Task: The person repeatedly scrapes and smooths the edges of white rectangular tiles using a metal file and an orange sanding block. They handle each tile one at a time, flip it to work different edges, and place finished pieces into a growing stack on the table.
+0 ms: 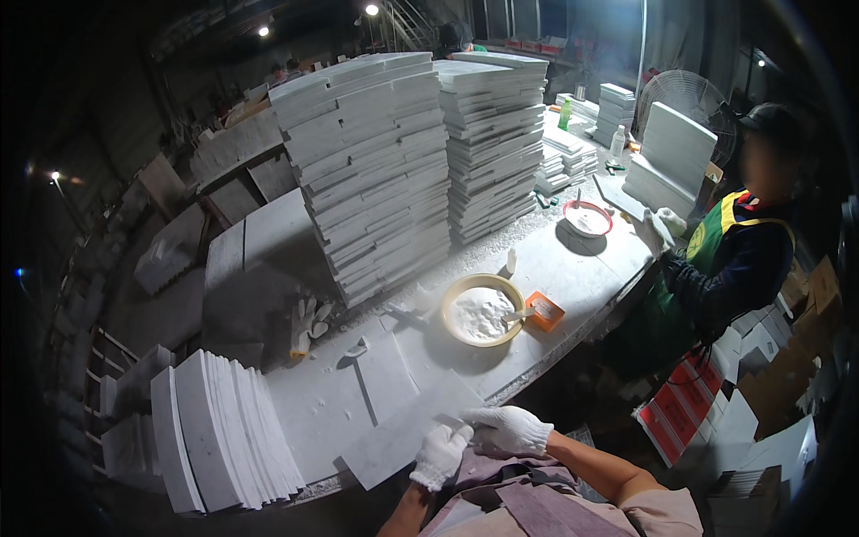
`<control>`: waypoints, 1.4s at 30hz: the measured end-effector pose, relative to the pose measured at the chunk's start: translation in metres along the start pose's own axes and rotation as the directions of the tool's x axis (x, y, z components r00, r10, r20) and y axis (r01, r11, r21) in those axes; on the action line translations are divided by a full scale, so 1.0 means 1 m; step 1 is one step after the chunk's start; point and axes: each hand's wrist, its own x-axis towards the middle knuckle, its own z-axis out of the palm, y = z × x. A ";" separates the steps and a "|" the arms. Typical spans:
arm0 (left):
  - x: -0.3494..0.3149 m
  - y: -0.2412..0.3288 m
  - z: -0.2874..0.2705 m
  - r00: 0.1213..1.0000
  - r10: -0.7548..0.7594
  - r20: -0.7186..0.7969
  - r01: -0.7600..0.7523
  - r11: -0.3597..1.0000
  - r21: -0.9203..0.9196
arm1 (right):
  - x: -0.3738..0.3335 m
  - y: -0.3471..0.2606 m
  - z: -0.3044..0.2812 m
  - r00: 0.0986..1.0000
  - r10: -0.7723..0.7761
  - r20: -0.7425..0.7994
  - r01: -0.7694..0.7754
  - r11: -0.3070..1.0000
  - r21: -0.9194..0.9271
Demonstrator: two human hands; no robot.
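A dusty workshop, shown by stacked pale slabs (367,170), powder-strewn workbench (599,277) and large fan (684,89).

The desk (586,273) extends diagonally, its pale surface bearing white fragments. Directly on it: two tall slab stacks (376,170), a row of upright slabs (219,430), one flat slab (394,362), a yellow bowl (447,327), an adjacent orange container (555,315), and a red-rimmed bowl (611,224).

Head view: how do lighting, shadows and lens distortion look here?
Head view: a bright lamp at top glares against the dark background; head view: the red-rimmed bowl throws a shadow onto the table; head view: standing slabs at lower left bow from fisheye distortion.
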 end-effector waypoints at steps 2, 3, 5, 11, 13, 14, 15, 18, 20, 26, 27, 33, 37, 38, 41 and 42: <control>-0.001 -0.009 -0.004 0.990 -0.093 0.108 0.069 0.976 0.207 | 0.000 -0.003 0.004 0.995 0.058 0.087 -0.038 0.975 -0.220; -0.004 -0.015 -0.004 0.991 -0.071 0.115 0.044 0.973 0.226 | 0.001 -0.007 0.008 0.997 0.047 0.063 -0.029 0.965 -0.259; -0.008 -0.027 -0.005 0.991 -0.069 0.118 0.035 0.962 0.269 | 0.000 -0.014 0.007 0.998 -0.037 0.043 0.048 0.956 -0.288; -0.009 -0.046 -0.020 0.986 0.130 0.106 -0.142 0.982 0.120 | -0.020 -0.011 -0.018 0.998 0.026 -0.061 -0.040 0.966 -0.257; -0.008 -0.046 -0.026 0.990 0.080 0.113 -0.096 0.985 0.143 | -0.031 -0.004 -0.019 0.987 0.050 -0.151 -0.070 0.989 -0.133; -0.008 -0.046 -0.029 0.987 0.039 0.154 -0.056 0.992 0.111 | -0.036 -0.002 -0.019 0.973 0.135 -0.186 -0.151 0.985 -0.078; -0.006 -0.045 -0.030 0.981 0.027 0.190 -0.040 0.997 0.065 | -0.044 -0.002 -0.015 0.945 0.183 -0.270 -0.163 0.982 0.093; -0.002 -0.045 -0.028 0.965 0.177 0.192 -0.199 0.975 0.102 | -0.061 -0.008 -0.001 0.851 0.407 -0.333 -0.241 0.865 0.441; -0.001 -0.048 -0.024 0.949 0.265 0.173 -0.289 0.948 0.136 | -0.069 -0.016 0.013 0.794 0.519 -0.316 -0.278 0.773 0.570; 0.013 -0.060 -0.014 0.755 0.650 -0.090 -0.574 0.720 0.390 | -0.079 -0.020 0.042 0.701 0.659 -0.274 -0.183 0.537 0.824; 0.017 -0.064 -0.016 0.696 0.718 0.006 -0.602 0.578 0.551 | -0.079 -0.017 0.045 0.702 0.657 -0.275 -0.157 0.520 0.840; 0.036 -0.092 -0.014 0.661 0.750 0.036 -0.493 0.398 0.774 | -0.072 0.000 0.042 0.773 0.574 -0.269 -0.093 0.523 0.847; 0.041 -0.102 -0.009 0.630 0.774 0.063 -0.462 0.309 0.831 | -0.071 0.008 0.032 0.868 0.434 -0.243 -0.072 0.593 0.802; 0.041 -0.102 -0.009 0.631 0.774 0.063 -0.465 0.311 0.829 | -0.075 0.011 0.032 0.870 0.442 -0.217 -0.066 0.542 0.837; 0.039 -0.098 -0.009 0.649 0.758 0.061 -0.475 0.341 0.811 | -0.089 0.028 0.029 0.895 0.422 -0.146 -0.098 0.506 0.857; 0.037 -0.096 -0.009 0.672 0.738 0.070 -0.472 0.354 0.807 | -0.095 0.037 0.030 0.900 0.410 -0.149 -0.079 0.487 0.870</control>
